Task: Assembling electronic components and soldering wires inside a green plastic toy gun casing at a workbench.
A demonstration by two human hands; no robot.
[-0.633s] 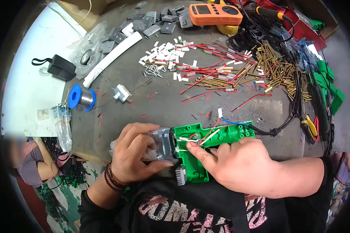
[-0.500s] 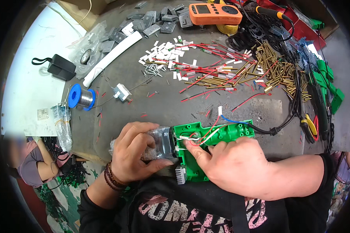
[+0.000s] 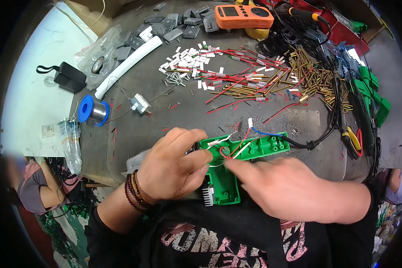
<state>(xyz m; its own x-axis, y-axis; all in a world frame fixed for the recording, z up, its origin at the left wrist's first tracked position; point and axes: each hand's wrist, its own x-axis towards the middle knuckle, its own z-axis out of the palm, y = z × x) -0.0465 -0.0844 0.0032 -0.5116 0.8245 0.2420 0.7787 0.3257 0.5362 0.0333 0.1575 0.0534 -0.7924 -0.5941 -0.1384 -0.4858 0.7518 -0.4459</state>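
Solder spool: blue-flanged, lying on the grey bench; a pale plug block to its right
Left hand: at the green housing's left end, fingers curled, thumb bent toward the index finger; whether they pinch a wire, I cannot tell
Green housing: at the bench's near edge, between the hands, hollow side up; red wire and white wires inside; grey finned block at its lower left
Right hand: index fingertip in among the wires; its grip is hidden, cannot tell
Yellow-handled pliers: farther right
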